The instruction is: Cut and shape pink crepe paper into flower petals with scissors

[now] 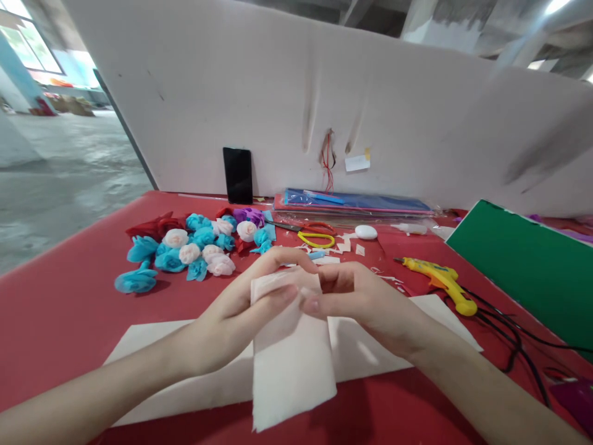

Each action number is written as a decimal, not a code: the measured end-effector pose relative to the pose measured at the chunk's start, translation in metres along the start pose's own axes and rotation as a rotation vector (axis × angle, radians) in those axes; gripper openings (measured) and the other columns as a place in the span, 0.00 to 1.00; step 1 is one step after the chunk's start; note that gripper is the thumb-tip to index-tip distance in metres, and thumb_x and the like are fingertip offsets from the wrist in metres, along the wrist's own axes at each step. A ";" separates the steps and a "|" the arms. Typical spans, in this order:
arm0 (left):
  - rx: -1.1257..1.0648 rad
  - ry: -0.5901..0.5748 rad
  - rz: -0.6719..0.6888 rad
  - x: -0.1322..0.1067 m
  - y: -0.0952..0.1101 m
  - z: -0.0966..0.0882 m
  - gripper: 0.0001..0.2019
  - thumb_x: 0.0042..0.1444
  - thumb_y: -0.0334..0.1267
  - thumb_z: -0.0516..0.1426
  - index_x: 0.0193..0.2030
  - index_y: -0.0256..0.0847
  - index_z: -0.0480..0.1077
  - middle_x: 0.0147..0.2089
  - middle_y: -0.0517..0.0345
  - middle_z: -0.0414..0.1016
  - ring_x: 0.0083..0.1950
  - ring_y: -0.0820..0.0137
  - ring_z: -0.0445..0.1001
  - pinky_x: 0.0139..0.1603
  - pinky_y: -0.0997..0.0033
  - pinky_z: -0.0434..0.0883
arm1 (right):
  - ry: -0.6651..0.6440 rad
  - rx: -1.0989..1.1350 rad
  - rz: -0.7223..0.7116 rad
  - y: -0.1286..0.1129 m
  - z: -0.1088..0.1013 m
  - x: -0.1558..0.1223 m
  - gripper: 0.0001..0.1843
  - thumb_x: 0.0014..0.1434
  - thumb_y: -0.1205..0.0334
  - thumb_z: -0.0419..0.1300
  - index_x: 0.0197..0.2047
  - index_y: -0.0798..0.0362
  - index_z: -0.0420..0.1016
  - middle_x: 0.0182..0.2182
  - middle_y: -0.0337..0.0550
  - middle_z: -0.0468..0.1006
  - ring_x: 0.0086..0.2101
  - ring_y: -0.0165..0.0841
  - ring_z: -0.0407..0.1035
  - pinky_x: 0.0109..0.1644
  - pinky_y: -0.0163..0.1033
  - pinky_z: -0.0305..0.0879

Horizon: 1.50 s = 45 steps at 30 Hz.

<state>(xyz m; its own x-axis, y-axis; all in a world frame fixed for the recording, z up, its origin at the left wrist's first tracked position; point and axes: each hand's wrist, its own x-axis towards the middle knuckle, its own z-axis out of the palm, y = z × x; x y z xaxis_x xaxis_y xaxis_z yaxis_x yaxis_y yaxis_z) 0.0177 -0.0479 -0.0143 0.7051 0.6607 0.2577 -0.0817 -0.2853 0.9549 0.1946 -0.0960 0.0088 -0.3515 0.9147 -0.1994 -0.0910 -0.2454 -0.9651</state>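
Left hand (241, 309) and right hand (365, 303): fingers closed, pinching the top edge of a pale pink paper strip (290, 364). The strip hangs flat over the larger sheet (152, 352) on the red table (60, 296). Finished paper flowers (189, 250) are piled far left. Glue gun (440, 281) and scissors (315, 235) lie unused. I judge this piece barely started: no roll, no glue.

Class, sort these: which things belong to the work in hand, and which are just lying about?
In use: pale paper strip, left hand, right hand.
Lying about: paper flowers, scissors, glue gun, phone, green sheet.
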 end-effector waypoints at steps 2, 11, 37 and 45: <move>0.032 -0.025 0.037 0.002 0.001 0.000 0.06 0.61 0.40 0.49 0.42 0.51 0.66 0.39 0.64 0.69 0.37 0.71 0.70 0.35 0.75 0.69 | 0.018 -0.020 0.002 0.001 0.000 0.001 0.08 0.48 0.62 0.65 0.32 0.56 0.75 0.32 0.40 0.74 0.35 0.29 0.67 0.42 0.36 0.60; 0.041 -0.019 0.128 0.005 0.003 -0.002 0.08 0.59 0.43 0.52 0.31 0.44 0.65 0.29 0.63 0.66 0.29 0.74 0.64 0.29 0.77 0.65 | 0.030 -0.024 -0.007 -0.003 0.000 0.002 0.04 0.47 0.70 0.62 0.24 0.54 0.71 0.26 0.34 0.70 0.32 0.27 0.63 0.39 0.35 0.56; 0.082 0.105 0.035 0.004 -0.003 0.003 0.15 0.61 0.38 0.52 0.51 0.65 0.65 0.56 0.77 0.68 0.59 0.75 0.66 0.51 0.87 0.66 | 0.092 -0.239 -0.046 0.000 0.001 0.001 0.06 0.49 0.66 0.62 0.33 0.56 0.74 0.30 0.40 0.72 0.34 0.30 0.67 0.39 0.36 0.61; -0.047 0.034 0.052 0.005 -0.001 0.002 0.16 0.62 0.35 0.50 0.51 0.65 0.66 0.55 0.74 0.69 0.55 0.75 0.69 0.47 0.86 0.70 | 0.067 -0.081 0.006 0.001 0.002 0.003 0.06 0.48 0.66 0.64 0.31 0.57 0.73 0.30 0.40 0.73 0.32 0.29 0.67 0.39 0.36 0.62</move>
<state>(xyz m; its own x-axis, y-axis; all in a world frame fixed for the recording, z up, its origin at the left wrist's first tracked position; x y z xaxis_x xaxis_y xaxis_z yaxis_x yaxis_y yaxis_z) 0.0229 -0.0454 -0.0146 0.6747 0.6691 0.3115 -0.1516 -0.2874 0.9457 0.1918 -0.0944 0.0077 -0.2887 0.9333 -0.2138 -0.0126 -0.2270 -0.9738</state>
